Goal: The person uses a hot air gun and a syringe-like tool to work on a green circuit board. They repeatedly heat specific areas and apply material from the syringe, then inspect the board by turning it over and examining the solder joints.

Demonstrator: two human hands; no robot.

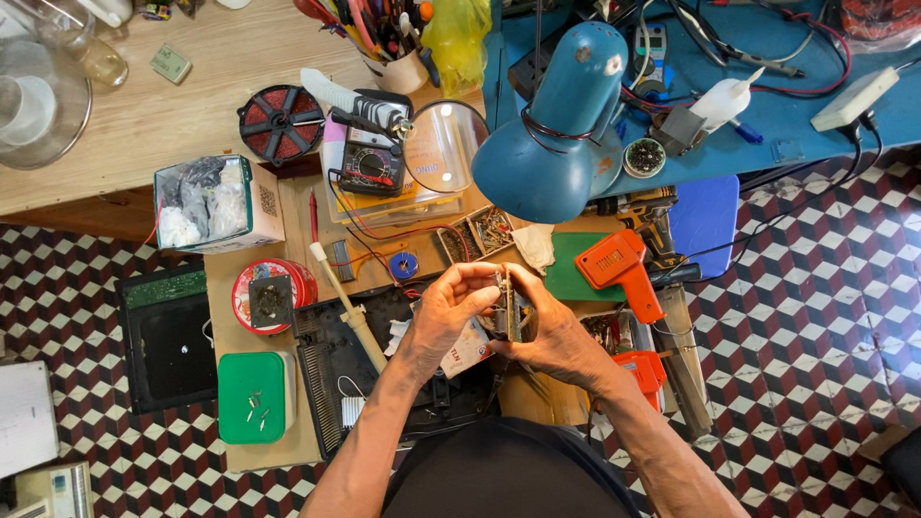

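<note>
Hands mid-inspection, we judge: left hand (451, 312) and right hand (552, 336) both pinching small circuit board (507, 309) edge-on above workbench (225, 288) (detail unreadable). Next needs steady grip; soldering iron (347, 305) lies just left.

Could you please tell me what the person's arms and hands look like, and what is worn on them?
Both forearms are bare to the frame's lower edge, with no sleeve showing. The left hand and right hand wear no gloves; no watch, ring or bracelet can be made out. A dark garment covers the torso below.
</note>
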